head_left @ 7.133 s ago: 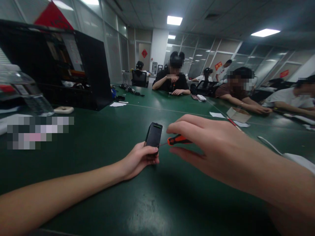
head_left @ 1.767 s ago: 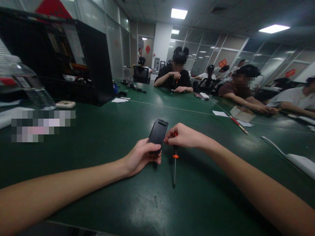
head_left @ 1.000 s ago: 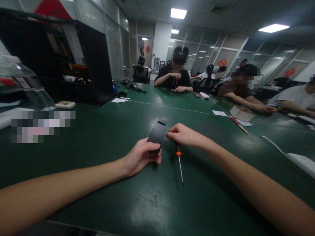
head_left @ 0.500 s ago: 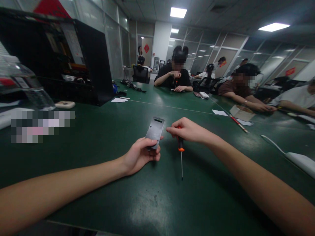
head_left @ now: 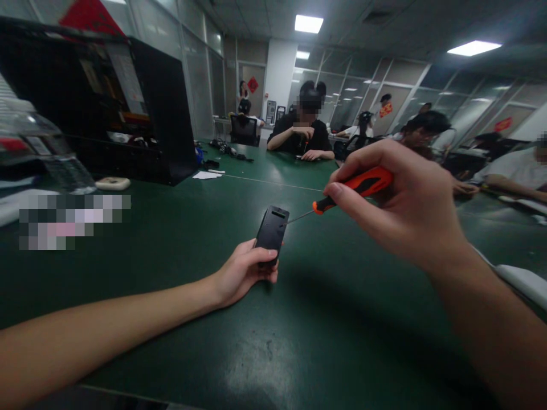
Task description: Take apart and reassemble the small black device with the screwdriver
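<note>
My left hand (head_left: 245,266) is closed around the lower end of a flat, dark rectangular plate (head_left: 270,229), thumb on its face. The plate has a slot near its top edge and small holes, and it is held tilted just above the table. In my right hand (head_left: 410,210) is a screwdriver (head_left: 368,181) with an orange-and-black handle, gripped between thumb and fingers. Its thin shaft slants down to the left, and the tip meets the plate's right side below the slot. Whether the tip sits in a hole, I cannot tell.
On the green table (head_left: 171,336), a black open case (head_left: 160,114) stands at the left behind a clear water bottle (head_left: 57,154). A white object (head_left: 521,285) lies at the right. Across the table sits a person (head_left: 282,134) in dark clothes, with others farther right.
My right hand has risen and swung the screwdriver from pointing down beside the plate to reaching its face. The plate has tilted slightly and now looks dark rather than silvery.
</note>
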Tool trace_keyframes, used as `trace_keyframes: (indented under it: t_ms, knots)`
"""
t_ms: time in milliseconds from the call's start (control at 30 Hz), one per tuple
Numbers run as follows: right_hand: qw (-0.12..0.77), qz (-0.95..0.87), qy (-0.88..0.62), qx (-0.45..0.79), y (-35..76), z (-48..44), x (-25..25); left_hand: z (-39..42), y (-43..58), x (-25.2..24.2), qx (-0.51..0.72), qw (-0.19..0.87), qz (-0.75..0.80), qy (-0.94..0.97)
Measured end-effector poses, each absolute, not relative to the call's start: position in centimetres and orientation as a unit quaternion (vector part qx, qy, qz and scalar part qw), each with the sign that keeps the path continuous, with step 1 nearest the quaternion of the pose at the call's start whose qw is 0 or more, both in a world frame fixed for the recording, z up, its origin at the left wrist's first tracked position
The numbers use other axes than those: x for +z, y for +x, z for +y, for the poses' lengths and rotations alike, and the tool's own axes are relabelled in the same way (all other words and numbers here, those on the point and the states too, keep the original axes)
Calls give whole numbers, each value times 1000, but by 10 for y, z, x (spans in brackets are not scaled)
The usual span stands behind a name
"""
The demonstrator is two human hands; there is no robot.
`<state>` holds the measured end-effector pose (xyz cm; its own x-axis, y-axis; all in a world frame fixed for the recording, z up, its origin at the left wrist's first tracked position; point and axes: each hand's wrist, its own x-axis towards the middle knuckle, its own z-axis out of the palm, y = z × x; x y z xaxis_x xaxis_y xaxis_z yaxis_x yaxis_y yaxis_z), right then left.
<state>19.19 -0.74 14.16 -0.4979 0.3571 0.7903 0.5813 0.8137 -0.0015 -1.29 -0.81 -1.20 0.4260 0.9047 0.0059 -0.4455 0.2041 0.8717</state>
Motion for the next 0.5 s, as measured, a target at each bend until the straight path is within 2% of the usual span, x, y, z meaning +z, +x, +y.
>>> trace_keyframes:
  t_ms: [500]
  knots:
    - [392, -882, -212, -152, 183, -10, 133, -9, -12, -16, 466, 708, 267, 459]
